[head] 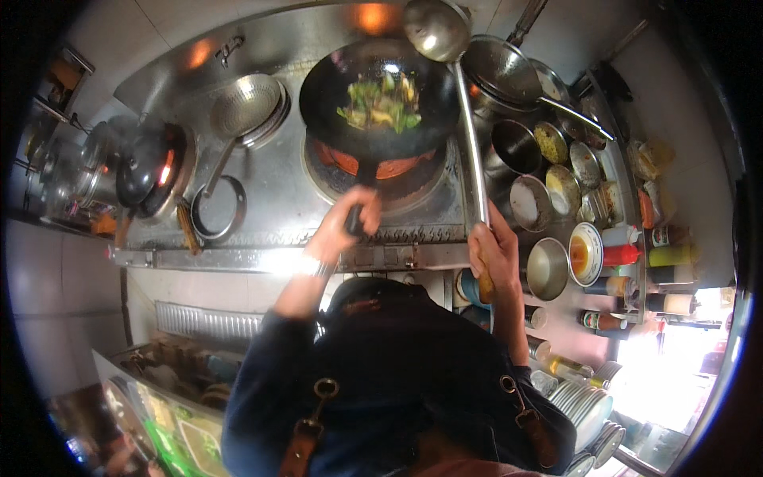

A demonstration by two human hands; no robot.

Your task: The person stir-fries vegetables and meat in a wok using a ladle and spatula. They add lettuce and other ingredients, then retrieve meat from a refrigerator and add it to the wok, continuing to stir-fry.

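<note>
My left hand grips the dark handle of a black wok, which is over a stove burner with an orange glow beneath. Green and yellowish food pieces, blurred, lie or move in the wok. My right hand is closed around the wooden end of a long metal ladle. The ladle points away from me, its bowl raised in view at the wok's upper right rim, with no food visible on it.
At left are a perforated strainer, a metal ring and another wok. Seasoning bowls, a steel bowl, a bowl of brown liquid and squeeze bottles stand at right. Stacked plates are at lower right.
</note>
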